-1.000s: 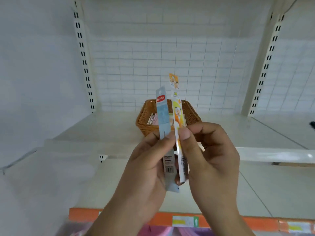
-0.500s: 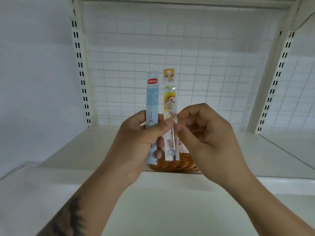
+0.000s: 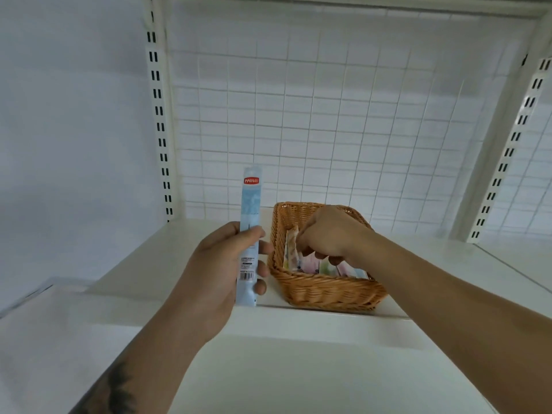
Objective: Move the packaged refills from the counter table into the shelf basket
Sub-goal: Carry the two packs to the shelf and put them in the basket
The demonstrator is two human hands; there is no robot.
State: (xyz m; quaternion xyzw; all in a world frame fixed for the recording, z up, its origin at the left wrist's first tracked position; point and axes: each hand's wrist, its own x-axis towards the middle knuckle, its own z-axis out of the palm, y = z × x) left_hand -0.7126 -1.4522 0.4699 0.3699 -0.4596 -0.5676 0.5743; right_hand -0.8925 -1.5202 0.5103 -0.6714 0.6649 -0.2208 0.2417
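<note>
Head view: left hand [image 3: 219,268] gripping upright blue refill pack [image 3: 250,231] beside wicker basket [image 3: 325,291], right hand [image 3: 327,234] inside, fingers curled, pinching yellow pack [image 3: 290,249].

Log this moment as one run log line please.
left hand: holds blue refill pack upright | right hand: lowering orange refill pack into basket | stage: placing

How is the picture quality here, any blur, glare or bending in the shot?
Head view: even, soft light, no glare; wide-angle lens bows the shelf uprights; blue refill packet fairly sharp; right hand in the basket slightly blurred.
</note>
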